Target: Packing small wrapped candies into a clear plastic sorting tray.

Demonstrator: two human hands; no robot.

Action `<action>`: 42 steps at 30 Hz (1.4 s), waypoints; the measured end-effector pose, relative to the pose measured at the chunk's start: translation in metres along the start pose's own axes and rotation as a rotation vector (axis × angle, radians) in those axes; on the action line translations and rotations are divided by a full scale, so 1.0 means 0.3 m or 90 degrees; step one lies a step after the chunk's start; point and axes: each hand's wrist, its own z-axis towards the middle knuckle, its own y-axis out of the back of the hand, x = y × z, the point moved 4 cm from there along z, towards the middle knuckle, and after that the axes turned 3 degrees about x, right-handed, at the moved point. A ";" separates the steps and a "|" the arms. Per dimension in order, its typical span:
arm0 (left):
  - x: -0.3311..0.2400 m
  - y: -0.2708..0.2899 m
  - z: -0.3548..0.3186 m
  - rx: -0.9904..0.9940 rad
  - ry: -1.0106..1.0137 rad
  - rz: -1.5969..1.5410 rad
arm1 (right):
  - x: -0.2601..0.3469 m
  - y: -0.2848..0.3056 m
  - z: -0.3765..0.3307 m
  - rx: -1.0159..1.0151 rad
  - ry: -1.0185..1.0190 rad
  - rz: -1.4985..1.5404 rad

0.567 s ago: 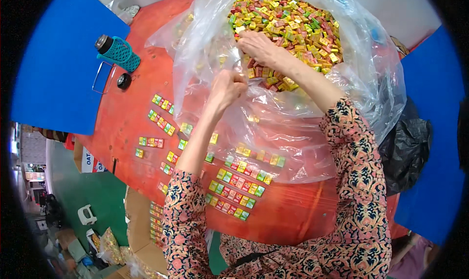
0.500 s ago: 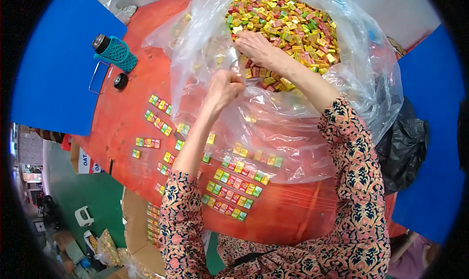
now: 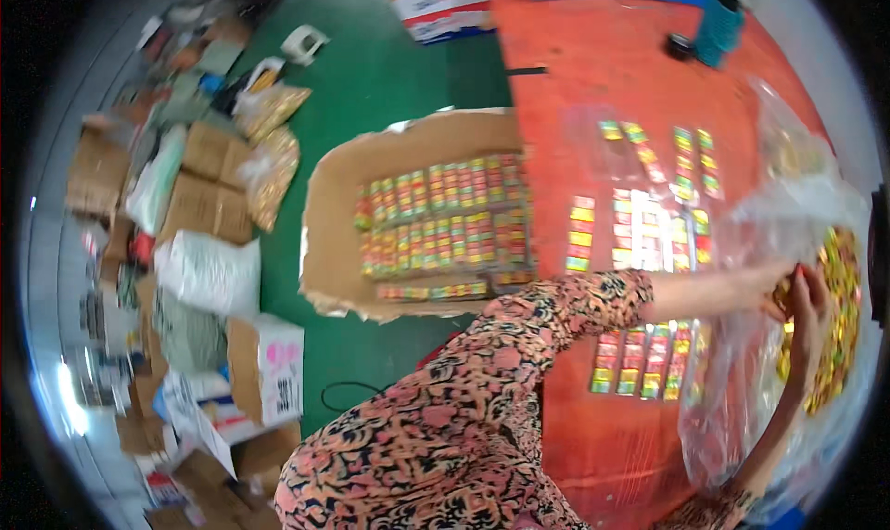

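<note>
While small coloured boxes [image 3: 845,293] lay heaped in a clear plastic bag [image 3: 737,363] at three o'clock, the left hand [image 3: 781,287] and right hand [image 3: 810,309] met at the heap's edge; blur made it impossible to tell whether either grasped anything. Neat rows [image 3: 630,358] lined the red worktop [image 3: 593,446] between two and four o'clock. Centrally, an open carton [image 3: 329,219] held more; a teal-covered bottle [image 3: 718,29] stood toward two.

Orange-red across the table [image 3: 593,456], right half; green over the floor [image 3: 399,85], upper centre; pink, black and cream swirls on the sleeve [image 3: 593,300]; yellow, green and red along the little boxes [image 3: 654,363], right; teal around the bottle [image 3: 718,31], upper right.
</note>
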 end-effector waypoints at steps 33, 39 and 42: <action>-0.401 0.177 -0.692 -0.372 0.046 -0.173 | 0.184 -0.521 0.026 0.115 0.014 0.004; -0.513 0.232 -0.776 -0.382 -0.071 -0.099 | 0.185 -0.558 0.202 0.149 0.054 -0.111; -0.539 0.260 -0.813 -0.445 -0.093 -0.074 | 0.132 -0.612 0.274 0.100 0.223 -0.173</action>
